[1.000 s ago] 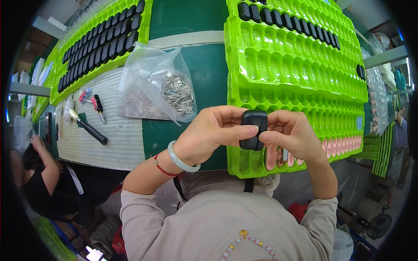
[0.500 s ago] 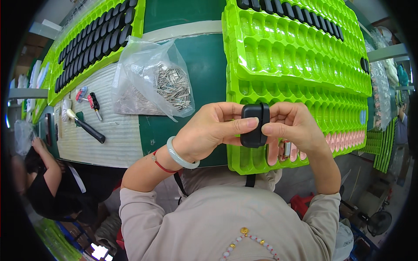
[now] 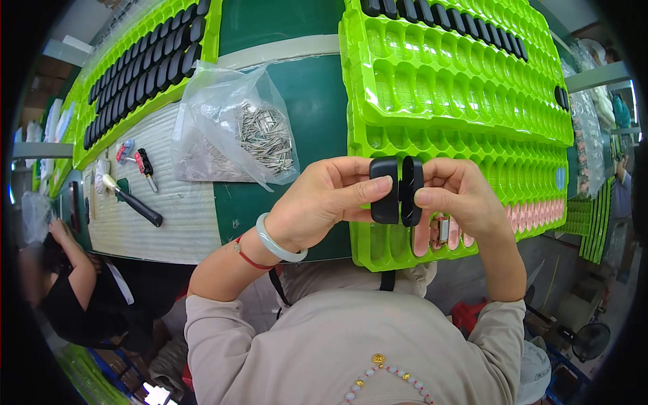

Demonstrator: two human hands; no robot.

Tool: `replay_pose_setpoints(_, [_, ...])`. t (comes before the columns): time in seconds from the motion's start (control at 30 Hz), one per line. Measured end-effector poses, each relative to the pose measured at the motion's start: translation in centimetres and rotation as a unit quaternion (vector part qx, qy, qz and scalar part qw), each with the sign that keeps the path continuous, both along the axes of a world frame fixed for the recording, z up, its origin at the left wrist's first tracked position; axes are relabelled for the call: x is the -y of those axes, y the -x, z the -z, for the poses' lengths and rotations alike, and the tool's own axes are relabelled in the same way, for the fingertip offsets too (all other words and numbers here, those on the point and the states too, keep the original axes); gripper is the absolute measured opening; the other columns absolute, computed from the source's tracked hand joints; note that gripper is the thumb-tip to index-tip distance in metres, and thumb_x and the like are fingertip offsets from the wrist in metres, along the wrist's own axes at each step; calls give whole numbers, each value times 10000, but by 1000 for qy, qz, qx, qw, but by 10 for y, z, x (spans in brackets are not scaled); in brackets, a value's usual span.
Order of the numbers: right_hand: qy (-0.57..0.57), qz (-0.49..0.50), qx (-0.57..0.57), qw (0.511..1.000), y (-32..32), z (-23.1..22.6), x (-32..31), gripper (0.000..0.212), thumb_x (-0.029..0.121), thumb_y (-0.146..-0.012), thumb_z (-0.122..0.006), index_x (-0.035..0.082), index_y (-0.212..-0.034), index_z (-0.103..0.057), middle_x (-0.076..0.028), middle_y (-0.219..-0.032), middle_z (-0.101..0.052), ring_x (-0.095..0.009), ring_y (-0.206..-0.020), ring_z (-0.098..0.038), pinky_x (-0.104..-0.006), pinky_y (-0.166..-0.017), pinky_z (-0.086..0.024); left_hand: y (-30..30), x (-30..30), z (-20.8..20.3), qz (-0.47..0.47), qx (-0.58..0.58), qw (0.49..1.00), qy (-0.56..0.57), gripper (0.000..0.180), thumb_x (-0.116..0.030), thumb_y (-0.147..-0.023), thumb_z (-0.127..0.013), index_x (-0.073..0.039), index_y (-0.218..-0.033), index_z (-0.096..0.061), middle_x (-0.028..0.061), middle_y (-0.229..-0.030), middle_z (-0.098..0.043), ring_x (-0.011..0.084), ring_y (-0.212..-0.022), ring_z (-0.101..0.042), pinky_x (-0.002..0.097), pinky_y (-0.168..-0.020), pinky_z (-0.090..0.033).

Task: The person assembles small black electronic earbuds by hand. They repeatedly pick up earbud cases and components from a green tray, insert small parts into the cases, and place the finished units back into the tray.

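Observation:
My left hand (image 3: 341, 192) pinches a smooth black plastic case half (image 3: 384, 202) between thumb and fingers. Just right of it, my right hand (image 3: 459, 196) grips a second black case half (image 3: 412, 177), turned edge-on. A narrow gap separates the two halves, with small dark parts showing between them. Both hands are above the near left corner of a green plastic tray (image 3: 378, 237). Below my right hand, a pink shell with a silvery metal piece (image 3: 441, 231) sits in that tray beside a row of pink shells (image 3: 533, 217).
A clear bag (image 3: 209, 128) of thin metal pins lies left of the trays. A black-handled hammer (image 3: 138, 206) and a screwdriver (image 3: 145, 169) rest on a pale foam sheet (image 3: 182, 223). Another green tray (image 3: 214, 40) holds black cases. A co-worker's arm (image 3: 77, 263) shows at far left.
The black case, closed between my hands before, has come apart into two halves. My right hand's half has turned edge-on; the hands have barely shifted.

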State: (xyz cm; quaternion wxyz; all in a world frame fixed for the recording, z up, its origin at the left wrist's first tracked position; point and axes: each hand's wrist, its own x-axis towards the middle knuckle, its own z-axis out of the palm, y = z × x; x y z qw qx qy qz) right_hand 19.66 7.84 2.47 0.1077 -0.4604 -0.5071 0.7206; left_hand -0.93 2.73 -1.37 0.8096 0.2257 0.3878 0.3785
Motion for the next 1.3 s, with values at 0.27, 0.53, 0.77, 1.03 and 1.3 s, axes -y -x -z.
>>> replay_pose_setpoints(0.27, [38,13,-60,997,0,1,5,253,140,-805,-639,-52,-953,-567,-91,-782,-639,-121,-523,-604,-229,-556,-504,-1,1,-1,19,14,1000,6,288,-215,-853,-619,-49,-1086,-586,-11,-975,-613,51,-855,-574,202,-702,-479])
replay_pose_setpoints(0.53, [-5,-17,23,1000,5,-3,3,223,116,-779,-661,-51,-898,-574,-94,-731,-642,-99,-439,-566,-202,-396,-454,0,3,3,41,-39,998,-30,329,-149,-857,-577,19,-1135,-524,83,-1059,-590,164,-935,-595,314,-818,-494])
replay_pose_setpoints(0.77, [-2,-32,20,999,4,1,2,317,171,-774,-684,-73,-941,-569,-114,-721,-639,-115,-396,-557,-214,-307,-373,-2,3,-2,11,-66,997,-45,336,-171,-792,-676,2,-1064,-583,45,-940,-623,86,-796,-585,221,-695,-474])
replay_pose_setpoints(1.03, [-14,-36,-16,999,5,9,0,297,151,-779,-683,-71,-944,-574,-114,-789,-651,-120,-511,-605,-210,-448,-477,1,3,-1,8,-33,999,5,359,-204,-765,-714,3,-1036,-599,49,-901,-637,84,-761,-602,206,-651,-481])
replay_pose_setpoints(1.3, [47,-30,-21,998,4,7,-2,274,178,-771,-676,-33,-921,-586,-94,-791,-649,-117,-606,-622,-213,-422,-458,2,4,1,4,-16,1000,-7,341,-191,-813,-663,14,-1071,-577,62,-961,-626,106,-806,-616,234,-690,-508])
